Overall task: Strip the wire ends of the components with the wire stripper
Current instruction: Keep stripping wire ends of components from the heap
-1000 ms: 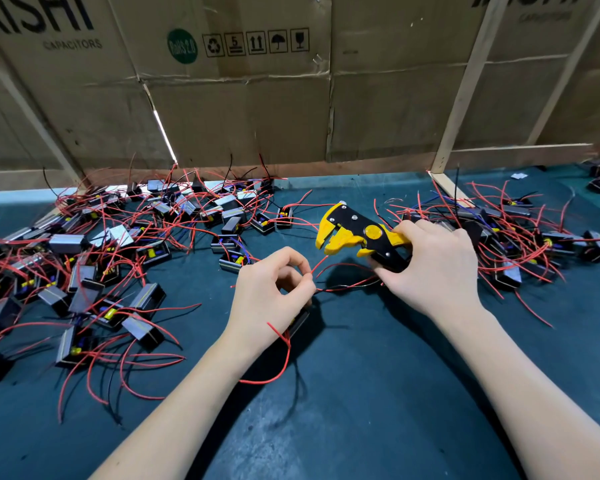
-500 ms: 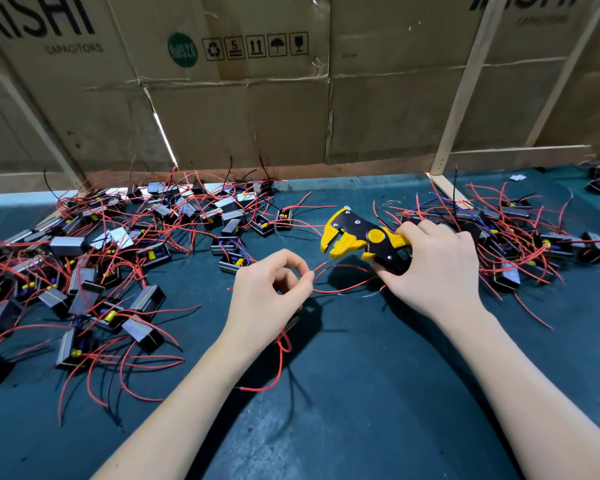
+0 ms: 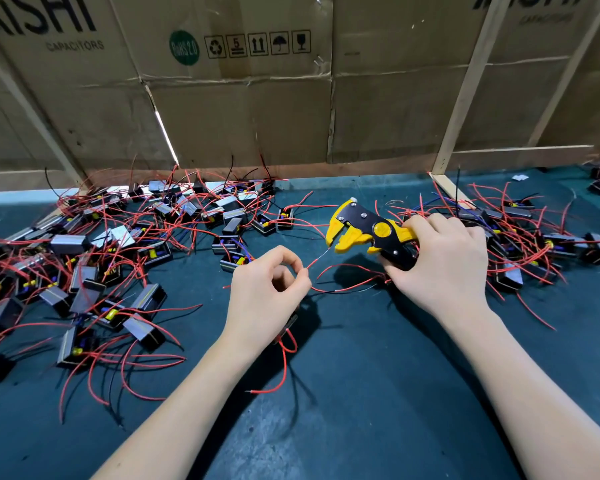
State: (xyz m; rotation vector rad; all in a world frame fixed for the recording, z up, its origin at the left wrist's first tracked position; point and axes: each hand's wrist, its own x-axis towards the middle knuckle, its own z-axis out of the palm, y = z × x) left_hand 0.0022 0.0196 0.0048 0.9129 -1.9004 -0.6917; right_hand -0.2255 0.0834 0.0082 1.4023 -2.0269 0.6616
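My right hand (image 3: pixel 440 261) grips the handles of the yellow and black wire stripper (image 3: pixel 364 232), whose jaws point left. My left hand (image 3: pixel 265 292) pinches a red wire (image 3: pixel 314 261) between thumb and forefinger; its bare metal tip reaches up to the stripper's jaws. That wire belongs to a small black component (image 3: pixel 288 325), mostly hidden under my left hand, with another red wire (image 3: pixel 284 368) looping down toward me from it.
A large pile of black components with red wires (image 3: pixel 94 258) covers the left of the dark green mat (image 3: pixel 361 393). A second pile (image 3: pixel 534 237) lies at the right behind my right hand. Cardboard sheets (image 3: pixel 257 109) on wooden battens wall off the back.
My left hand has brought the pinched red wire's end up to the stripper's jaws; the tip now shows bare metal. The right hand with the stripper has barely moved.
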